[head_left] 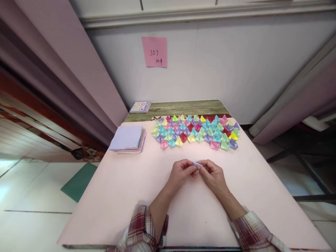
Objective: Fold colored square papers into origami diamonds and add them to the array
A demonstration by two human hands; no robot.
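- Pale pink counter [126,196] below, folded papers [194,132] crowding its far side!
- My left grip [183,170] and right grip [214,175] clamp one small lavender paper [197,163].

Pretty classic plaid was worn, tbh: the left sleeve [141,222] and right sleeve [253,229] were both checked in maroon, white and greyish tones, kept well short of the wrists, and a small whitish button [237,235] could be spotted near the right one's edge.

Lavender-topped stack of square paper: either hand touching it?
No, the stack lies apart, farther left, while the left hand and right hand together hold a small lavender paper piece.
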